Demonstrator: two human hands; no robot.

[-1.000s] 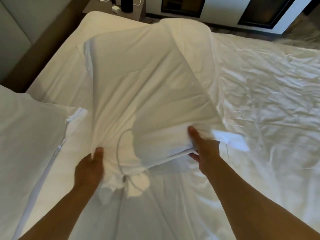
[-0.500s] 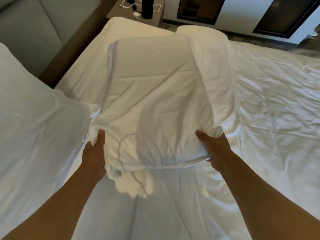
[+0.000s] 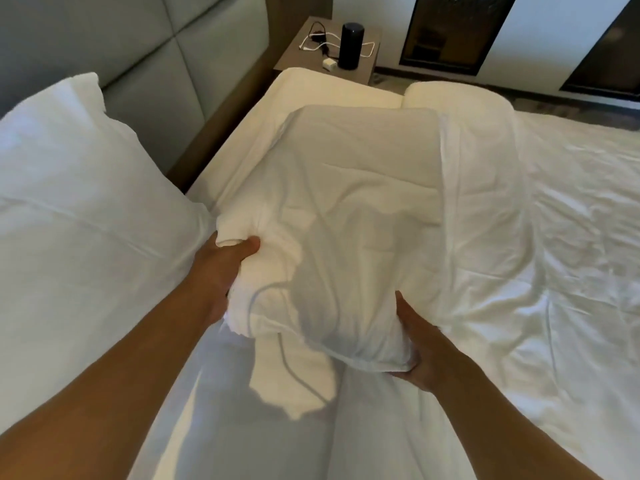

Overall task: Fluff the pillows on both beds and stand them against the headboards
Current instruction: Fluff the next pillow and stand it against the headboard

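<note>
The pillow point(image 3: 346, 216) is hiding the fingers of the left hand point(image 3: 221, 271) and right hand point(image 3: 420, 351), and most of the folded duvet point(image 3: 478, 133) behind it; the second pillow point(image 3: 69, 188) is running off the left edge, covering part of the headboard point(image 3: 138, 64)

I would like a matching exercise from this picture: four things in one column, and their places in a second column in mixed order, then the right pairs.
Things:
1. held pillow
2. second pillow
3. black cylinder
4. white plug

Places:
A. on the nightstand, just left of the cylinder's base
B. between the left hand and the right hand
C. against the grey headboard, at the left
D. upright on the nightstand, among cables

Pairs: 1-B, 2-C, 3-D, 4-A
</note>
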